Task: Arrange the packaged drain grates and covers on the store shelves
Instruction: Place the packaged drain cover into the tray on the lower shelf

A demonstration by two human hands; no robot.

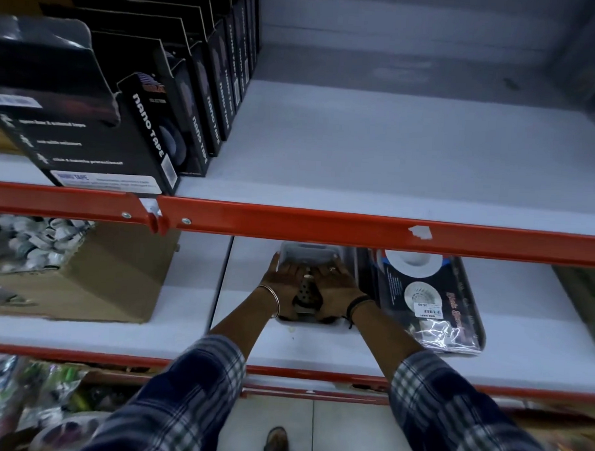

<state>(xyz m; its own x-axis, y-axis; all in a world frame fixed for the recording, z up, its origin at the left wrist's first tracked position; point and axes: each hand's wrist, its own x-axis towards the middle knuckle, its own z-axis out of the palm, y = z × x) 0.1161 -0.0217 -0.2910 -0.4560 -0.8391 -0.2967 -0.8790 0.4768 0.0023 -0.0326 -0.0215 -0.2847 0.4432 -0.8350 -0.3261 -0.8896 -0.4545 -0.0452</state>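
Observation:
A clear-wrapped pack of drain grates (309, 256) lies flat on the middle shelf (190, 302), its far end under the red shelf rail. My left hand (283, 286) and my right hand (336, 285) rest palm-down on top of it, side by side, fingers spread. A dark perforated grate (305, 290) shows between the hands. Just to the right lies a second pack (429, 299), black card with white round drain covers under plastic, touching or nearly touching the first.
Black nano tape boxes (147, 116) stand in a row on the upper shelf's left; the upper shelf (394, 154) is white. A brown carton (93, 271) of small white items sits left on the middle shelf. A red rail (357, 228) crosses just above my hands.

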